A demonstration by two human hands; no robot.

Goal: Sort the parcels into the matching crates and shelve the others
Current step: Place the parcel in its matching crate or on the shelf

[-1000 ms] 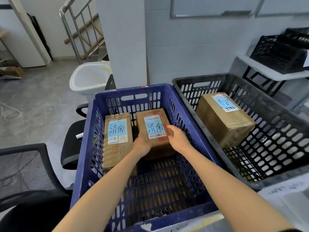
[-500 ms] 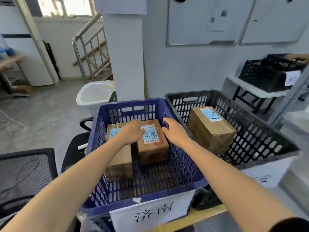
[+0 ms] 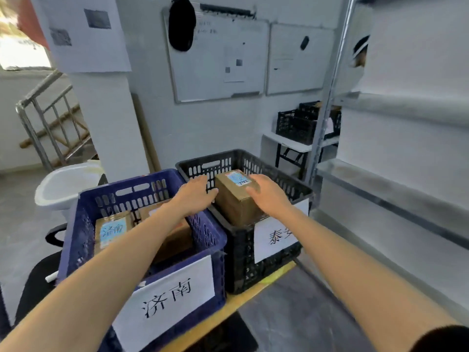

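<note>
We see through one wide-angle camera worn on the head, facing forward and tilted down. The blue crate (image 3: pixel 127 196) and black crate (image 3: pixel 253 163) lie near, below centre. The whiteboards (image 3: pixel 218 59) on the far wall and the shelving (image 3: pixel 393 107) at right fill the upper frame, slightly blurred.

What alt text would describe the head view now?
The left hand and right hand, both open, flank a brown parcel in the black crate; contact is unclear. The blue crate to its left holds two more parcels.
</note>
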